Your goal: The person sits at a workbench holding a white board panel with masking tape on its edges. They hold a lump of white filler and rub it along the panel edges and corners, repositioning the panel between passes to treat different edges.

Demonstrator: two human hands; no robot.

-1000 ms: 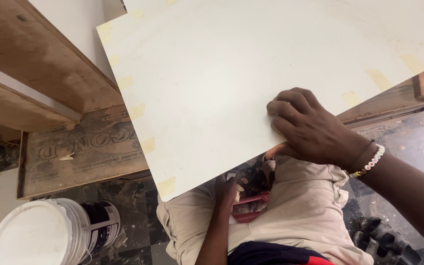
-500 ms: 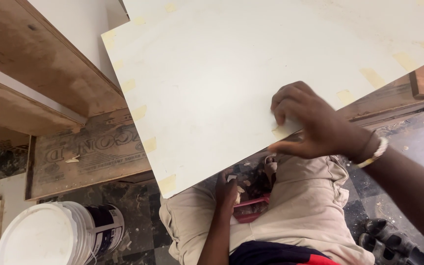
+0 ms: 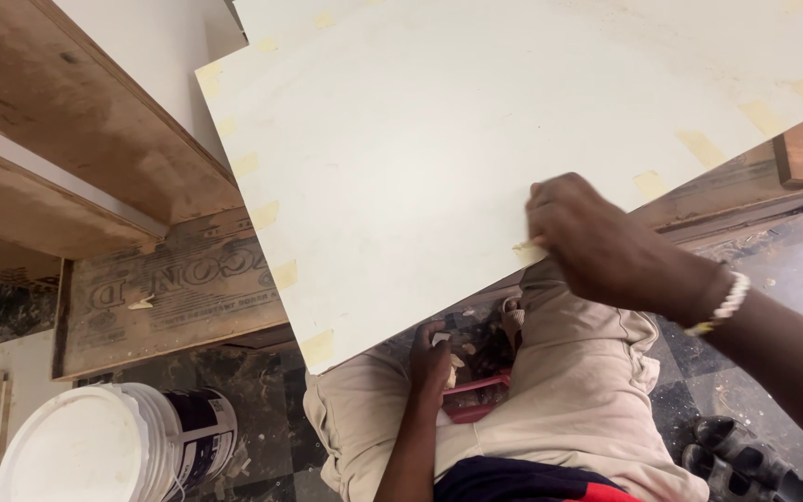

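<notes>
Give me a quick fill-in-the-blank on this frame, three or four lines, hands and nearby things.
1. The right hand pinches a strip of tape at the edge of the pale ____.
2. The left hand rests low, between the person's ____.
3. The bucket at lower left has a ____ lid.
4. The bracelet sits on the ____ wrist.

Missing words: board; thighs; white; right

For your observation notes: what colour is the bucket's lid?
White, seen in the head view: bucket lid.

left hand [image 3: 431,358] curled, low | right hand [image 3: 597,246] fingers pinched
</notes>
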